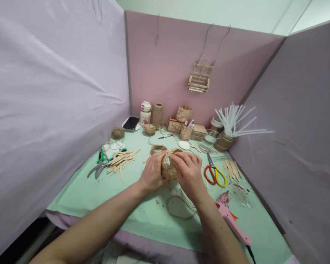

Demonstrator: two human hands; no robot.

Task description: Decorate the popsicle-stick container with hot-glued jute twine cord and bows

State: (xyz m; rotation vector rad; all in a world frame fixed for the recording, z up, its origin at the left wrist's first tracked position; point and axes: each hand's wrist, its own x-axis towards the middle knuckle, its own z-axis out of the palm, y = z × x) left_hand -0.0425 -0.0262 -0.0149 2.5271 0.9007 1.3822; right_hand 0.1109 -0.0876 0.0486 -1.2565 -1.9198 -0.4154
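Indoors, both hands (154, 172) (188, 172) grip a twine basket (169, 167) over a green table (79, 192) between fabric partitions (49, 91).

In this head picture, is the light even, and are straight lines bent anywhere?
Head view: soft, even light, no glare on the green table; faint shadows under both hands holding the twine basket; partition edges bow outward near the corners; far clutter such as the white sticks stays fairly sharp.

A partitioned craft booth — glue gun (232, 220), scissors (215, 172), wooden sticks (121, 159), twine (117, 133).
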